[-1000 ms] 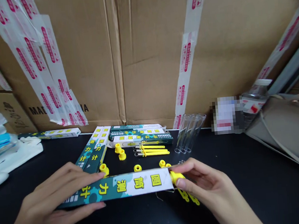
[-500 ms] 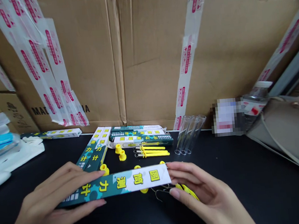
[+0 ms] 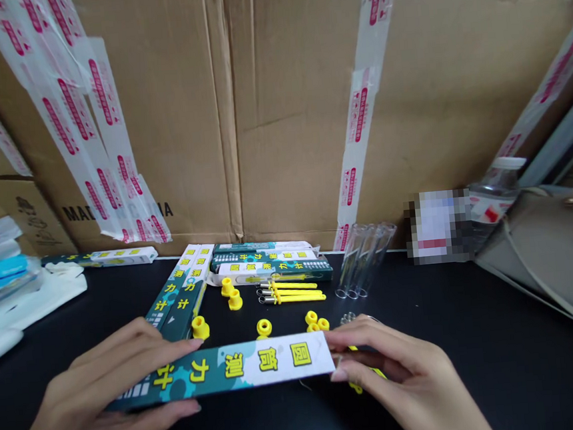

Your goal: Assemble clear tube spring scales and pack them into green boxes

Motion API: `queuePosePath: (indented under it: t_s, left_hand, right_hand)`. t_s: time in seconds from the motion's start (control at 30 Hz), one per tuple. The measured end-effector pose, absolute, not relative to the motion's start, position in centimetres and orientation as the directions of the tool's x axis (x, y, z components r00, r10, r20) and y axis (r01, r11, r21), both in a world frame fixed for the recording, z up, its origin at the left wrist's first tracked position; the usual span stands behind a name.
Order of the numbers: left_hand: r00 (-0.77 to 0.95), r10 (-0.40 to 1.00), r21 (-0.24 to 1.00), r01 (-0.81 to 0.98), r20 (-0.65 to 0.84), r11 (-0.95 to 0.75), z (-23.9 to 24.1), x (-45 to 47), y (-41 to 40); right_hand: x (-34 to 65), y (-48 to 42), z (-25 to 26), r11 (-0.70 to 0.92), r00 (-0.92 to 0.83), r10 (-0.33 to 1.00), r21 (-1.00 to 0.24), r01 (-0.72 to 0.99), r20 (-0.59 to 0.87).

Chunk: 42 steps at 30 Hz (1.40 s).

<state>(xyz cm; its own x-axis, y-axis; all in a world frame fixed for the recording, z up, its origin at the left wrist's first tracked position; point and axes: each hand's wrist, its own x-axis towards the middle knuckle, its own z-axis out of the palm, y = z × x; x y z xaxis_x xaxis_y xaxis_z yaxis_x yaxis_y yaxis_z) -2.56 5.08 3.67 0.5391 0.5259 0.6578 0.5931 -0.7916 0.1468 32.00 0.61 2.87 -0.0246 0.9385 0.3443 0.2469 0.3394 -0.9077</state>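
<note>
My left hand (image 3: pixel 101 385) grips the dark end of a long narrow green-and-white box (image 3: pixel 230 368) printed with yellow characters, held level just above the black table (image 3: pixel 480 359). My right hand (image 3: pixel 395 373) pinches the box's white end between thumb and fingers. Beneath that hand lie yellow plastic pieces (image 3: pixel 368 374), partly hidden. Loose yellow caps (image 3: pixel 263 326) sit just behind the box.
More boxes of the same kind (image 3: pixel 270 260) lie stacked at the back beside yellow rods with springs (image 3: pixel 293 290) and clear tubes (image 3: pixel 363 262). Taped cardboard cartons (image 3: pixel 277 109) wall the back. A beige bag (image 3: pixel 551 259) stands at the right, white and blue packets (image 3: pixel 2 287) at the left.
The yellow piece that stuck out of the box's right end is out of sight. My right hand has shifted onto the box's end, and the box has dropped slightly toward me.
</note>
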Motion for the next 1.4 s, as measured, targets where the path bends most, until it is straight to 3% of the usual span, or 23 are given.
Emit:
queuePosePath:
  t_s: [0.2, 0.33, 0.43, 0.57, 0.67, 0.93, 1.17, 1.4]
  left_hand:
    - [0.519, 0.542, 0.158, 0.610, 0.661, -0.776, 3.5, -2.4, 4.9]
    - [0.502, 0.553, 0.186, 0.606, 0.665, -0.773, 3.3, -2.4, 4.8]
    - [0.492, 0.579, 0.204, 0.621, 0.650, -0.757, 3.3, -2.4, 4.8]
    - [0.491, 0.588, 0.160, 0.665, 0.643, -0.730, 3.3, -2.4, 4.8]
    - [0.483, 0.590, 0.161, 0.670, 0.647, -0.725, 3.2, -2.3, 4.9]
    - [0.477, 0.573, 0.164, 0.656, 0.667, -0.737, 3.0, -2.4, 5.0]
    - [0.506, 0.583, 0.136, 0.670, 0.636, -0.730, 2.4, -3.3, 5.1]
    - [0.499, 0.598, 0.080, 0.722, 0.628, -0.687, 2.6, -3.1, 4.8]
  right_hand:
    - [32.4, 0.7, 3.7, 0.574, -0.122, 0.801, -0.697, 0.430, 0.585]
    - [32.6, 0.6, 3.7, 0.511, -0.091, 0.809, -0.619, 0.597, 0.580]
    - [32.6, 0.4, 3.4, 0.393, -0.030, 0.867, -0.645, 0.656, 0.497]
    - [32.2, 0.1, 3.2, 0.291, -0.003, 0.939, -0.788, 0.542, 0.344]
    - [31.9, 0.1, 3.2, 0.275, 0.018, 0.949, -0.856, 0.438, 0.315]
    - [31.6, -0.3, 3.3, 0.297, -0.011, 0.950, -0.893, 0.339, 0.312]
    - [30.8, -0.2, 3.3, 0.137, 0.004, 0.990, -0.987, 0.085, 0.138]
    - [30.9, -0.6, 3.3, 0.047, -0.029, 0.999, -0.999, 0.028, 0.046]
